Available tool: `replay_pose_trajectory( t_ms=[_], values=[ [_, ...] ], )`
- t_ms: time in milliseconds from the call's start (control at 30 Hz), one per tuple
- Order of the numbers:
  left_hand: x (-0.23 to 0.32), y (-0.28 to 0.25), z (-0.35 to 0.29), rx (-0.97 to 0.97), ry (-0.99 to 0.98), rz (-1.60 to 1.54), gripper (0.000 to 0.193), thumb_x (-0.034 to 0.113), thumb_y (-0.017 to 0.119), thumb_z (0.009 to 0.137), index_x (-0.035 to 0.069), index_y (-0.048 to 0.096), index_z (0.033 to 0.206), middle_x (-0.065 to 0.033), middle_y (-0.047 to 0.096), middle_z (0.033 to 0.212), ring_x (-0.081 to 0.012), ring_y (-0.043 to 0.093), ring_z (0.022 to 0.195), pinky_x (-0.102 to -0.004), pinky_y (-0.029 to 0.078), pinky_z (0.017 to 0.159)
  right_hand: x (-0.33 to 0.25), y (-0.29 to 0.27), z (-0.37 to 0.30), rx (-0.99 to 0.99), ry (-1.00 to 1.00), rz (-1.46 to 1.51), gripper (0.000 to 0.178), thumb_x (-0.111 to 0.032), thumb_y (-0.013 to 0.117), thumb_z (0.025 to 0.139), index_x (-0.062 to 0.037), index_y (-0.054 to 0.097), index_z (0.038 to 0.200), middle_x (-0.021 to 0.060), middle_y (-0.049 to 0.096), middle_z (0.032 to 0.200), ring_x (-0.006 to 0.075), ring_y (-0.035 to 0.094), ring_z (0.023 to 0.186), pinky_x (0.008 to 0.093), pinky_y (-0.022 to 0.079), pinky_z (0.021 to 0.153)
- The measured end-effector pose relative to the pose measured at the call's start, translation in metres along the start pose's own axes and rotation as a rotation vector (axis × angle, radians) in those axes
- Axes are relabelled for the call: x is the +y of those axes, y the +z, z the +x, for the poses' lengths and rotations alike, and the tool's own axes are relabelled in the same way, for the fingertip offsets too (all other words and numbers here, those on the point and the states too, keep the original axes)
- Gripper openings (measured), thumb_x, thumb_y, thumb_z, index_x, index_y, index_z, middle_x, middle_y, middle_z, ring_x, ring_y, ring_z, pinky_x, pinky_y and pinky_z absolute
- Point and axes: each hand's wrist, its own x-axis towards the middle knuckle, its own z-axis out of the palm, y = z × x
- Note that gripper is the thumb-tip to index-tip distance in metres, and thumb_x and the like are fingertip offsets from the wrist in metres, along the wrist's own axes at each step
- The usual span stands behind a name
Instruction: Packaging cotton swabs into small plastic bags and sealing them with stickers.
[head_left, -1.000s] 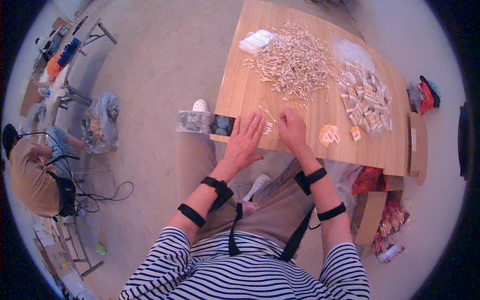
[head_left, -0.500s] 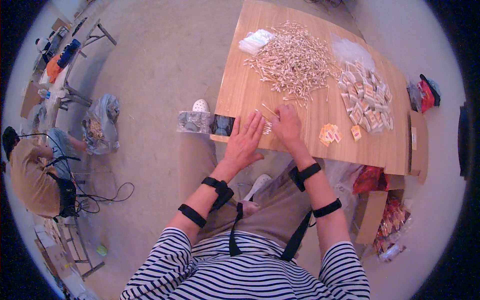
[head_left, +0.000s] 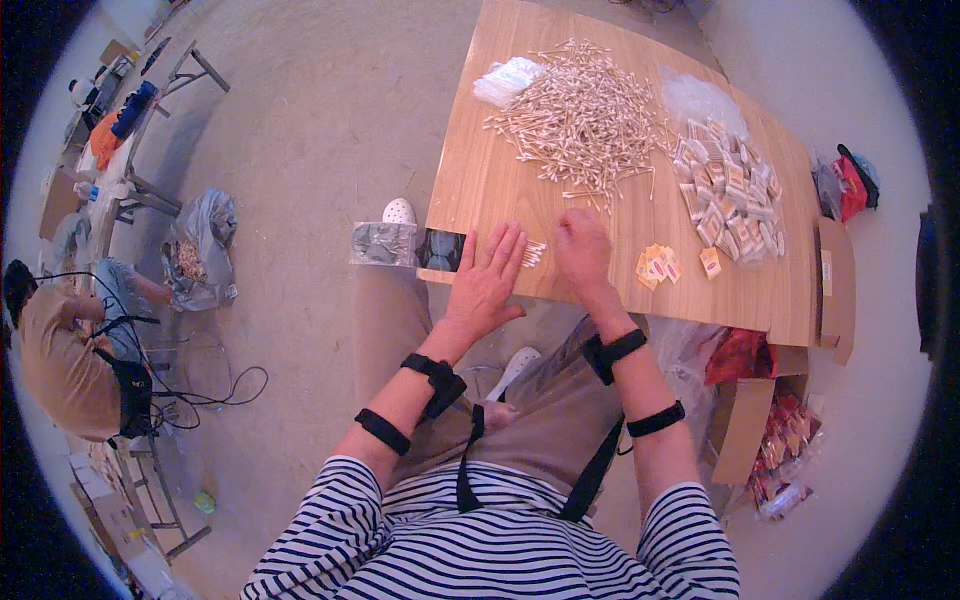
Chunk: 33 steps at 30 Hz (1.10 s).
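Note:
My left hand (head_left: 490, 278) lies flat near the table's front edge, fingers stretched out. A small row of cotton swabs (head_left: 535, 254) shows beside its fingertips, partly covered by the fingers. To the right, my right hand (head_left: 584, 248) is closed with its fingers curled; anything inside is hidden. Beyond both hands spreads a big heap of loose cotton swabs (head_left: 590, 125). Several yellow-and-white cards (head_left: 658, 266) lie right of my right hand, with one separate card (head_left: 710, 262) beside them.
Many small filled packets (head_left: 735, 200) are piled on the right of the wooden table (head_left: 470, 180), below clear plastic bags (head_left: 705, 105). A dark-and-clear film strip (head_left: 440, 250) overhangs the left edge. Cardboard boxes (head_left: 835, 290) stand at right. Another person (head_left: 75, 350) sits far left.
The cotton swab that stuck out of my right hand no longer shows, and that hand has shifted slightly right. My left hand stays in almost the same place.

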Motion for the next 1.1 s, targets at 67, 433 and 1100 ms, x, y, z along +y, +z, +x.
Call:
replay_pose_trajectory(
  t_ms=[67, 433, 1100],
  values=[
    [0.000, -0.001, 0.000, -0.014, -0.015, 0.006, 0.123, 0.045, 0.090, 0.057, 0.003, 0.027, 0.154, -0.0125, 0.025, 0.163, -0.0286, 0.020, 0.153, -0.0541, 0.013, 0.123, 0.008, -0.005, 0.004, 0.083, 0.160, -0.117, 0.015, -0.014, 0.056, 0.089, -0.0097, 0.068, 0.096, 0.0163, 0.064, 0.103, 0.0386, 0.067, 0.088, 0.0501, 0.055, 0.077],
    [-0.001, -0.001, -0.001, -0.014, -0.004, -0.027, 0.123, 0.042, 0.090, 0.057, 0.003, 0.026, 0.155, -0.0133, 0.024, 0.164, -0.0306, 0.018, 0.153, -0.0547, 0.014, 0.123, 0.011, -0.007, 0.035, 0.109, 0.143, -0.058, 0.018, -0.010, 0.063, 0.084, -0.0076, 0.067, 0.101, 0.0169, 0.063, 0.102, 0.0382, 0.067, 0.092, 0.0501, 0.055, 0.077],
    [0.001, -0.002, -0.001, 0.024, 0.015, -0.034, 0.125, 0.041, 0.091, 0.056, 0.003, 0.026, 0.155, -0.0130, 0.028, 0.162, -0.0297, 0.021, 0.152, -0.0544, 0.014, 0.123, 0.007, -0.005, 0.018, -0.078, 0.147, 0.036, 0.015, -0.017, 0.062, 0.084, -0.0055, 0.064, 0.094, 0.0176, 0.063, 0.093, 0.0377, 0.064, 0.091, 0.0489, 0.051, 0.079]
  ],
)
